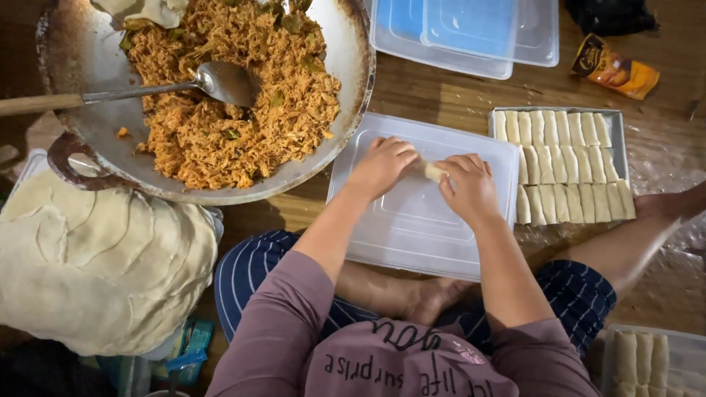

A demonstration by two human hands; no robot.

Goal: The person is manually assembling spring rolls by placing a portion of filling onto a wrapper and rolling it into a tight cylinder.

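Both hands work on an upturned clear plastic lid (419, 213) in the middle of the floor. The left hand (382, 167) and right hand (467, 187) close their fingers round a small pale pastry roll (432, 172), pinching it between them. Rolling looks nearly finished; sealing the end calls for firm, even pressure. Right lies a metal tray of finished rolls (562, 165); far left, a wide metal pan of shredded orange filling (235, 95); near left, stacked round wrappers (95, 265).

pale roll (432, 172) on clear lid (412, 220)
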